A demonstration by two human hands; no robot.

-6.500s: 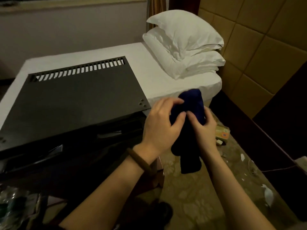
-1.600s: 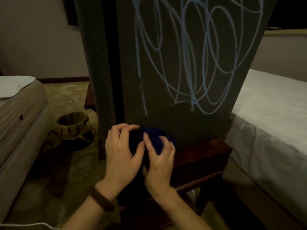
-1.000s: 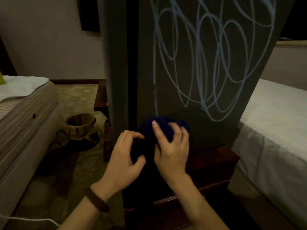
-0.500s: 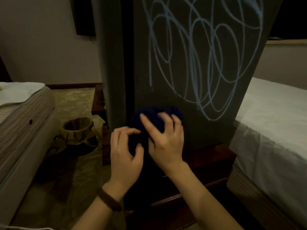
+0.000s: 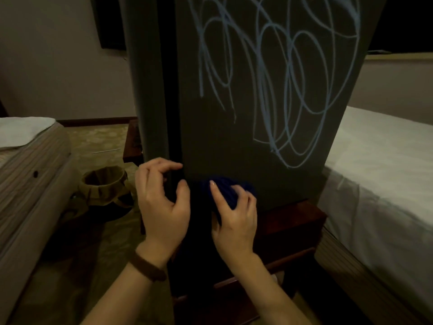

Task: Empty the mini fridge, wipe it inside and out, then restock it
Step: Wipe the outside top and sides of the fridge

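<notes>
Between two beds, mini fridge (image 5: 234, 137) stood on nightstand (image 5: 293, 221); right hand (image 5: 234, 221) clutched blue cloth (image 5: 230, 191) low against its scribbled panel, left hand (image 5: 161, 202) loosely curled, empty; firm overlapping upward strokes advisable.

The mini fridge (image 5: 257, 137) fills the upper centre of the frame, a tall dark grey-green box standing upright on a dark reddish wooden stand at lower centre. Its broad flat side faces the camera and is covered with looping pale blue scribbles (image 5: 281, 78), dense across the upper and right part of the panel and thinner toward the lower left. A narrow dark vertical gap runs down its left edge, with a lighter grey-green strip left of that. Low on the panel, just above the stand, a bunched dark blue cloth (image 5: 225, 191) is pressed against the fridge surface, partly covered by fingers; its lower part is lost in shadow.
</notes>
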